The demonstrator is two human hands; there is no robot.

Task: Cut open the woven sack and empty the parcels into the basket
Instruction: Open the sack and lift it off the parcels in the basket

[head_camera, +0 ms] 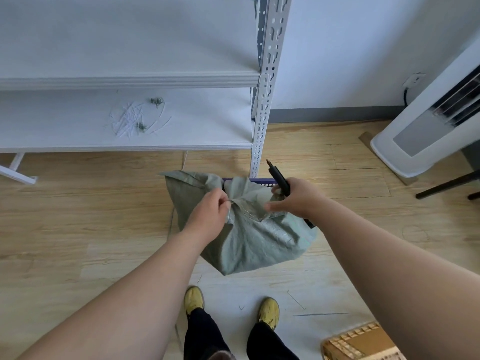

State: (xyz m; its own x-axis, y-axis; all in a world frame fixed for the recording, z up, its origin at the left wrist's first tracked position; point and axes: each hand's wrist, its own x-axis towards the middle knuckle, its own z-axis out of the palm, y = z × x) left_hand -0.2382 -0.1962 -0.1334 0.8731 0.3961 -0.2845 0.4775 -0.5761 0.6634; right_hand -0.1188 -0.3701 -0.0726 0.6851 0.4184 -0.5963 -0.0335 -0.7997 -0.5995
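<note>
A grey-green woven sack (249, 237) stands bunched up on the wooden floor, covering most of a purple basket (262, 181), of which only a strip of far rim shows. My left hand (210, 211) pinches a thin thread at the sack's gathered top. My right hand (296, 198) grips a black-handled cutter (279, 179) with its blade pointing up and away, and its fingers also press on the sack's top edge. The parcels are hidden inside the sack.
A white metal shelf rack (262, 100) stands just behind the sack, with cut strings and fibre scraps (135, 118) on its lower shelf. A white standing appliance (428, 120) is at the right. A yellow crate (361, 344) sits near my right foot.
</note>
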